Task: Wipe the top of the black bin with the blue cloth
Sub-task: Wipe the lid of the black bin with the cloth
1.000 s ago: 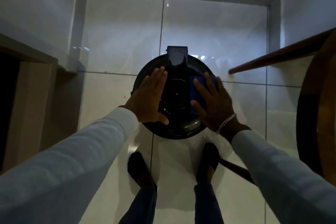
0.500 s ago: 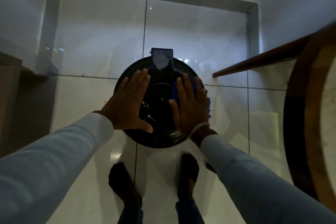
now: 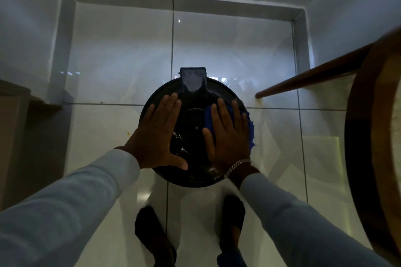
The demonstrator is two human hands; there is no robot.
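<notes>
Head view, centre frame: my right hand (image 3: 227, 134) presses the blue cloth (image 3: 249, 130) flat on the black bin (image 3: 191, 128) lid's right side, my left hand (image 3: 156, 136) spread flat opposite; the cloth overhanging the rim could, I judge, slip off.

My right hand (image 3: 227, 136) has turned on the black bin (image 3: 193, 134): one second ago its fingers pointed toward the bin's centre, now they point straight away from me. The blue cloth (image 3: 250, 130) under it shows past the bin's right rim.
</notes>
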